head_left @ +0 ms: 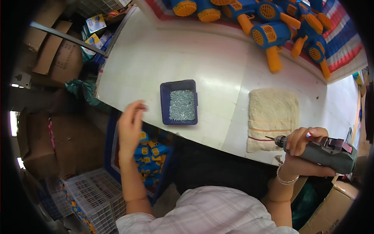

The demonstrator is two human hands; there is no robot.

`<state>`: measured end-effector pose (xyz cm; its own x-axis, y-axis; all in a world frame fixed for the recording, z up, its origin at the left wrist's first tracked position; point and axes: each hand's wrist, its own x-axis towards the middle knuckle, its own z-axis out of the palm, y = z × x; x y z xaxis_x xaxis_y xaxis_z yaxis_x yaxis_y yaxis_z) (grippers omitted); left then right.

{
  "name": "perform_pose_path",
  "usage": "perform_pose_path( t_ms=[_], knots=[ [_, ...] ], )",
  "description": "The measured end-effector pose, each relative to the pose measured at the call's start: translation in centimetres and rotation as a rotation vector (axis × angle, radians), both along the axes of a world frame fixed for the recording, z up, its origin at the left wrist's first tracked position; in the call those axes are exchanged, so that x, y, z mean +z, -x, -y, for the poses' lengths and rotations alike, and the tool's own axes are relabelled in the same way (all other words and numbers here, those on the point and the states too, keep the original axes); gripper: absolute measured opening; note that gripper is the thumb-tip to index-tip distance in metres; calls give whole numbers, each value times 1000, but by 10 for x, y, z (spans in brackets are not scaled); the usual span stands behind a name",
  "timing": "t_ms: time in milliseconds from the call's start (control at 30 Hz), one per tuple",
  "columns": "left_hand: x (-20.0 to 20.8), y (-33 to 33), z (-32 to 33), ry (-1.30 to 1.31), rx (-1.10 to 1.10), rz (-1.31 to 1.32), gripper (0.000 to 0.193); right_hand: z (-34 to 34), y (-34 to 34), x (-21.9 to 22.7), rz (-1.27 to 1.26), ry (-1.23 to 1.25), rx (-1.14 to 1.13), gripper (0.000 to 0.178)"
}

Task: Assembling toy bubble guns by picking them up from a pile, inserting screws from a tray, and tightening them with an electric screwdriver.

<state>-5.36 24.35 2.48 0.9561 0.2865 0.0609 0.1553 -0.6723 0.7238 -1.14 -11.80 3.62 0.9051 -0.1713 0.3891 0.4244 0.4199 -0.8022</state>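
My right hand (302, 150) is wrapped round a grey electric screwdriver (325, 156). Its thin bit points left, over the lower edge of a folded beige towel (272, 113) on the table. My left hand (131, 124) is in the air just off the table's near edge, left of a dark blue plastic tray (165, 119). Its fingers are loosely bent and a little blurred, with a gap between them, and I see nothing in them. Many small silvery screws (182, 105) fill the tray. Below the left hand, blue-and-yellow plastic parts (150, 160) lie in a blue crate.
Pistol-shaped blue-and-orange plastic toys (272, 35) are heaped at the table's far right, on a striped sheet (343, 39). Cardboard boxes (58, 144) and a white plastic basket (91, 191) stand at left. A metal bar (66, 38) crosses at upper left. The white table (210, 58) ends near my body.
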Motion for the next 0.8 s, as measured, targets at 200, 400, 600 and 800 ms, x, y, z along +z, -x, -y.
perform_pose_path(
  t_ms=[200,400,600,800],
  knots=[
    [-58,-50,53,-312,-430,22,13,-3,5,7,6,-17,12,87],
    [-54,-51,51,-298,-249,19,18,1,8,14,-7,-23,55,86],
    [-32,-39,108,-72,-420,139,12,-10,5,21,19,-45,203,82],
    [-19,-37,191,79,-811,257,18,-3,3,22,74,-18,296,80]
  ],
)
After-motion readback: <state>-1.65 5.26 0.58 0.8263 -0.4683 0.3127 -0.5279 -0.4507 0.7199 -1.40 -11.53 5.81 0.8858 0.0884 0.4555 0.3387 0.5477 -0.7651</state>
